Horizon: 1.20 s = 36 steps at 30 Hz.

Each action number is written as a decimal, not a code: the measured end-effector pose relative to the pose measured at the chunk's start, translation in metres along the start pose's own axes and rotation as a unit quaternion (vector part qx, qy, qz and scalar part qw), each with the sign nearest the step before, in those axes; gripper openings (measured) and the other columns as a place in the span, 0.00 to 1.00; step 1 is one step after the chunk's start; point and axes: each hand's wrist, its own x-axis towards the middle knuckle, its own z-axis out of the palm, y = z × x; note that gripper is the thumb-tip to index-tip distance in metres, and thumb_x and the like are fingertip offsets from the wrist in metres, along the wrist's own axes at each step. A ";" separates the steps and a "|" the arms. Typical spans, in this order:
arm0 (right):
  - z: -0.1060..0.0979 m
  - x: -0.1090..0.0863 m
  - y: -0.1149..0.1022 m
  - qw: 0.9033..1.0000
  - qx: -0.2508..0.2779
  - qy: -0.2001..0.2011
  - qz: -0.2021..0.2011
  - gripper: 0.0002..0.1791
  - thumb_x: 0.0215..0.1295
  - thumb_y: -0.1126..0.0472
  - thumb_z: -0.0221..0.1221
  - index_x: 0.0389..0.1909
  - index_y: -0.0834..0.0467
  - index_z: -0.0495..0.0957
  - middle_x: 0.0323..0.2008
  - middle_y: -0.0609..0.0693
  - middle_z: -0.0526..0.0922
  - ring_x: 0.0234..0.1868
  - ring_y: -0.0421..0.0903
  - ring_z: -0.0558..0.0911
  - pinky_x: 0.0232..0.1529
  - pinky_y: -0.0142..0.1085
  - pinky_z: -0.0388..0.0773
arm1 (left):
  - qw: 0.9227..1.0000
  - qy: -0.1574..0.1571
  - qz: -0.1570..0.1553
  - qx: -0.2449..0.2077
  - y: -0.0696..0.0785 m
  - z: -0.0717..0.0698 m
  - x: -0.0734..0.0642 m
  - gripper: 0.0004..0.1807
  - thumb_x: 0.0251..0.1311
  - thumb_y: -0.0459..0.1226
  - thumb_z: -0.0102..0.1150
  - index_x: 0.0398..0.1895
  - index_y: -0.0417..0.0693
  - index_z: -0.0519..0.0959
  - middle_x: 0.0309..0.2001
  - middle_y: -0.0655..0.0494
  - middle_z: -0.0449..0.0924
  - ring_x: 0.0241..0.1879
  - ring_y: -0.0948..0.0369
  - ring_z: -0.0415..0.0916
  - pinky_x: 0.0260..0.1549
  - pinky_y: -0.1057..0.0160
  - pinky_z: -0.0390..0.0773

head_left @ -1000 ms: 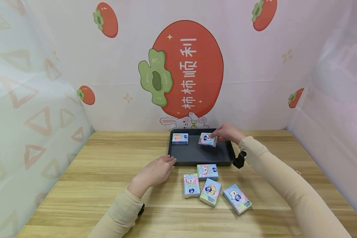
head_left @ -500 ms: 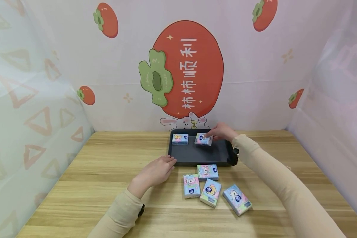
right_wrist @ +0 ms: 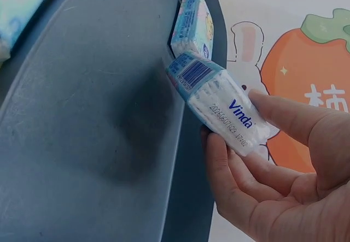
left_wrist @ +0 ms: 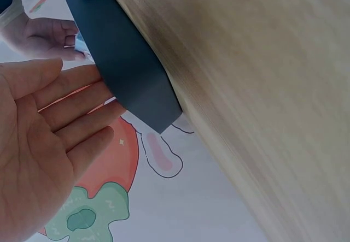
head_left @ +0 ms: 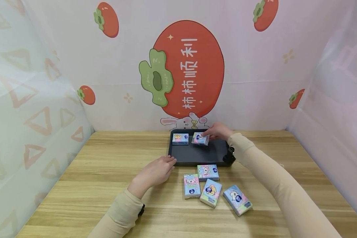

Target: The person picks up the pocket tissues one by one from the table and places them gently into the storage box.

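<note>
My right hand (head_left: 221,131) pinches a small pack of pocket tissues (head_left: 200,138) over the back of the dark grey tray (head_left: 202,154). In the right wrist view the thumb and fingers hold the tissue pack (right_wrist: 232,111) by one end, its white wrapper end marked Vinda. Its far end is close to a second tissue pack (head_left: 180,139) in the tray's back left corner; I cannot tell whether they touch. At the tray's left front corner lies my left hand (head_left: 154,172). The left wrist view shows that hand (left_wrist: 49,127) with fingers extended against the tray wall (left_wrist: 131,72).
In front of the tray, several more tissue packs lie on the wooden table (head_left: 107,185): one pack (head_left: 208,172) by the front rim, one (head_left: 191,186) to the left, another (head_left: 211,193) nearer, and one (head_left: 237,200) farther right. A printed cloth backdrop (head_left: 122,66) stands behind.
My right hand has carried the tissue pack leftward across the tray, closer to the pack in the back left corner. The left hand and the packs on the table have stayed put.
</note>
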 end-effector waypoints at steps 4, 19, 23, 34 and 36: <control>0.003 0.003 -0.001 1.000 -0.001 0.002 0.003 0.23 0.57 0.52 0.66 0.46 0.65 0.80 0.46 0.58 0.82 0.50 0.57 0.78 0.59 0.46 0.76 | 1.000 0.000 0.002 0.000 0.000 0.000 0.000 0.20 0.70 0.39 0.47 0.58 0.38 0.75 0.60 0.44 0.74 0.62 0.50 0.71 0.62 0.52 0.71; 0.007 0.013 -0.003 0.999 0.025 0.007 0.020 0.24 0.58 0.52 0.65 0.50 0.64 0.78 0.50 0.59 0.80 0.47 0.54 0.78 0.59 0.45 0.75 | 1.000 0.002 0.003 0.001 0.000 0.000 0.001 0.20 0.69 0.39 0.48 0.58 0.38 0.75 0.60 0.44 0.74 0.63 0.51 0.70 0.63 0.53 0.70; 0.008 0.017 -0.001 0.999 0.027 0.006 0.022 0.24 0.58 0.52 0.65 0.49 0.64 0.78 0.50 0.58 0.80 0.48 0.54 0.78 0.60 0.46 0.75 | 1.000 0.000 0.001 0.003 0.000 0.000 0.000 0.20 0.70 0.39 0.47 0.59 0.38 0.75 0.61 0.44 0.74 0.63 0.51 0.70 0.63 0.53 0.70; 0.009 0.019 0.001 0.999 0.039 0.001 0.022 0.24 0.59 0.52 0.65 0.50 0.65 0.77 0.51 0.59 0.79 0.50 0.54 0.76 0.60 0.45 0.75 | 1.000 0.000 0.001 0.002 0.001 0.000 -0.001 0.20 0.69 0.39 0.47 0.58 0.38 0.75 0.60 0.44 0.74 0.63 0.51 0.70 0.63 0.52 0.69; 0.009 0.019 0.001 0.999 0.040 0.000 0.022 0.24 0.59 0.53 0.65 0.51 0.64 0.77 0.51 0.59 0.79 0.50 0.54 0.76 0.60 0.45 0.75 | 1.000 0.000 0.000 0.003 0.001 0.000 -0.001 0.20 0.69 0.39 0.47 0.59 0.38 0.75 0.60 0.44 0.74 0.63 0.51 0.70 0.63 0.52 0.69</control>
